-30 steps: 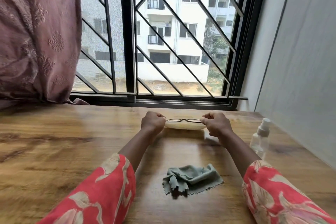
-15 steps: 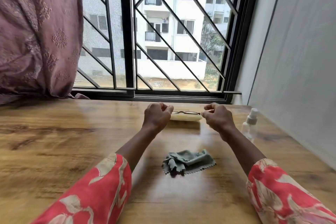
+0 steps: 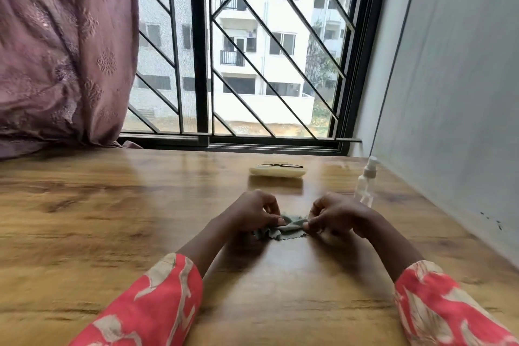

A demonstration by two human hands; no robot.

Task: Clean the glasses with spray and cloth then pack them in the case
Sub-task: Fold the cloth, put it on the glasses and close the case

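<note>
A crumpled grey-green cloth [image 3: 280,232] lies on the wooden table [image 3: 112,219] between my hands. My left hand [image 3: 252,212] pinches its left side and my right hand [image 3: 334,215] pinches its right side. Farther back, thin dark-framed glasses [image 3: 279,166] rest on top of a cream case [image 3: 276,171]. Neither hand touches them. A small clear spray bottle [image 3: 365,182] with a white pump stands upright to the right of my right hand.
A barred window [image 3: 238,64] runs along the table's far edge. A mauve curtain [image 3: 61,45] hangs at the back left. A grey wall [image 3: 449,93] borders the table on the right, close to the bottle.
Both hands let go of the glasses, left them on the case, and came back toward me to pinch the cloth. The camera tilted a little.
</note>
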